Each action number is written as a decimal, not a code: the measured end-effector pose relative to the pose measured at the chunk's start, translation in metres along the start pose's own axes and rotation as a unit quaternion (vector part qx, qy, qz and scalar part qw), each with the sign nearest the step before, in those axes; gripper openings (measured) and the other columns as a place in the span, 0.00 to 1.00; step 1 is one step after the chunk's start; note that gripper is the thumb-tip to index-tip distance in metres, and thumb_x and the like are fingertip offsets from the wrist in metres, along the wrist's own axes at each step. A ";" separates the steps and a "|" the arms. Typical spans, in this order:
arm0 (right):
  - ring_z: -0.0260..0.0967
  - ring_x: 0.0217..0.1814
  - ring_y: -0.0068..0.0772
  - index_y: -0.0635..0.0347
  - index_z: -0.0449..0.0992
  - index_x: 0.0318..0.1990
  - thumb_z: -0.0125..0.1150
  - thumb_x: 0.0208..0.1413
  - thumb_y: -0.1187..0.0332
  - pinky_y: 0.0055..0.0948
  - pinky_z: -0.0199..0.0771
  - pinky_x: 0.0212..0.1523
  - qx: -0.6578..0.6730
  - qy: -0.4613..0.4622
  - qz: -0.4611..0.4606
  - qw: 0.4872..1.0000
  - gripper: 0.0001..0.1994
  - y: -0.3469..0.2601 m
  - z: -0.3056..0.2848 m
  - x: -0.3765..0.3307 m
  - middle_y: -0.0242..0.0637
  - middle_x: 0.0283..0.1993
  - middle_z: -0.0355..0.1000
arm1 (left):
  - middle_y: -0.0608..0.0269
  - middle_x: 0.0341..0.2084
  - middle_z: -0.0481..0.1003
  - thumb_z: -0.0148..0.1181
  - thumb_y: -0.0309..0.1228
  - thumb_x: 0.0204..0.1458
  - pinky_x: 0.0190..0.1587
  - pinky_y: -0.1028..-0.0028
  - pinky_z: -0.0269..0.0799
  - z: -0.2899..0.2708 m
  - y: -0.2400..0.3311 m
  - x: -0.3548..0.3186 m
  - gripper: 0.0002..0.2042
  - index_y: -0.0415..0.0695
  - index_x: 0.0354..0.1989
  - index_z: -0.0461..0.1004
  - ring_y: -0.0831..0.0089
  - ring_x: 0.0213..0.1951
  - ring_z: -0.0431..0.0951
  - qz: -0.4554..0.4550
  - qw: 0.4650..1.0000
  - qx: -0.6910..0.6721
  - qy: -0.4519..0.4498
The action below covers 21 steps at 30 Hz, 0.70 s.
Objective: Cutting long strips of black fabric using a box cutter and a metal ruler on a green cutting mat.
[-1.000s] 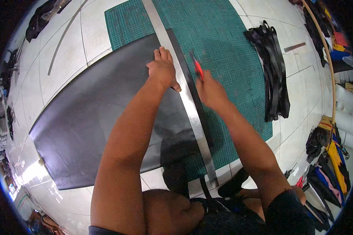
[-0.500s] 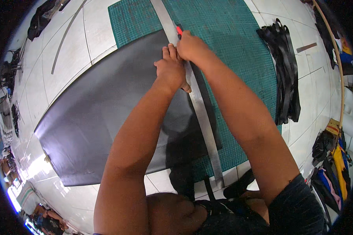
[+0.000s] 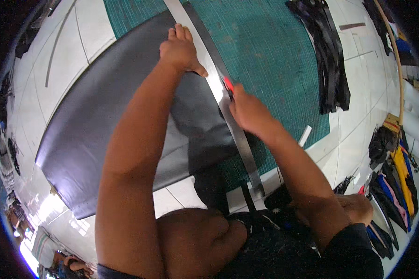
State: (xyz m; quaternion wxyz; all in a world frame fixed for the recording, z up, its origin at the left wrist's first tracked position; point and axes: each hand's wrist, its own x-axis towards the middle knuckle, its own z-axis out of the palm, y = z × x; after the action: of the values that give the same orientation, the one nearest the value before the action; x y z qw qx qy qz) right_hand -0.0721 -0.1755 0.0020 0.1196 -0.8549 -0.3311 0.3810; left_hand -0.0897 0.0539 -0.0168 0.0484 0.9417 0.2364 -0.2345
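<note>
A long metal ruler (image 3: 241, 142) lies across a black leather-like sheet (image 3: 111, 116), which rests partly on a green cutting mat (image 3: 265, 56). My left hand (image 3: 179, 52) presses down at the ruler's left edge, fingers stretched out and thumb spread toward me. Closer to me, on the ruler's right side, my right hand (image 3: 252, 114) is closed around a red utility knife (image 3: 228, 85). The knife points away from me, beside the ruler; where its blade tip touches is too blurred to tell. A narrow strip of the sheet shows right of the ruler.
A bundle of black strips (image 3: 329, 65) lies across the mat's right edge. A small white piece (image 3: 305, 136) sits near my right forearm. Thin flat strips (image 3: 59, 44) lie on the white tiled floor (image 3: 86, 23). Coloured fabrics (image 3: 399, 172) are heaped at far right.
My right hand has drawn the knife toward me along the ruler, away from my left hand. The left hand stays pressed at about the same spot. The whole view has shifted.
</note>
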 end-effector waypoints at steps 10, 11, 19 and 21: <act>0.73 0.32 0.65 0.63 0.58 0.47 0.51 0.59 0.69 0.58 0.72 0.34 -0.090 -0.118 0.086 0.985 0.13 0.094 0.046 -0.225 0.60 0.28 0.73 | 0.45 0.71 0.42 0.76 0.62 0.23 0.60 0.54 0.68 -0.007 0.011 0.004 0.69 0.33 0.70 0.42 0.50 0.72 0.45 -0.004 1.000 0.011 0.023; 0.73 0.32 0.65 0.63 0.58 0.47 0.51 0.59 0.69 0.58 0.72 0.34 -0.094 -0.113 0.081 0.986 0.13 0.089 0.039 -0.218 0.60 0.28 0.73 | 0.45 0.71 0.41 0.76 0.62 0.23 0.59 0.54 0.68 -0.007 0.007 0.003 0.69 0.34 0.70 0.42 0.50 0.72 0.45 -0.001 1.000 0.008 0.021; 0.72 0.35 0.67 0.63 0.60 0.48 0.48 0.63 0.64 0.59 0.71 0.36 0.002 0.058 -0.010 0.998 0.13 0.020 -0.038 -0.031 0.62 0.32 0.73 | 0.47 0.72 0.40 0.76 0.61 0.22 0.57 0.54 0.70 -0.006 0.008 -0.001 0.70 0.34 0.71 0.40 0.52 0.72 0.42 -0.023 1.000 0.003 0.002; 0.73 0.39 0.67 0.63 0.60 0.49 0.48 0.62 0.62 0.60 0.71 0.40 0.000 0.090 -0.016 0.996 0.15 -0.006 -0.048 0.037 0.64 0.35 0.73 | 0.47 0.72 0.41 0.76 0.62 0.23 0.56 0.53 0.71 -0.010 0.010 -0.003 0.70 0.34 0.71 0.40 0.52 0.72 0.43 -0.007 1.000 0.002 -0.020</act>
State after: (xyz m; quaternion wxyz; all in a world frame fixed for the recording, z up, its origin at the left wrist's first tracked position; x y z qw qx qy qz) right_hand -0.0213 -0.1442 0.0165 0.1546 -0.8801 -0.3333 0.3008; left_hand -0.0834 0.0459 -0.0069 0.0495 0.9353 0.2415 -0.2540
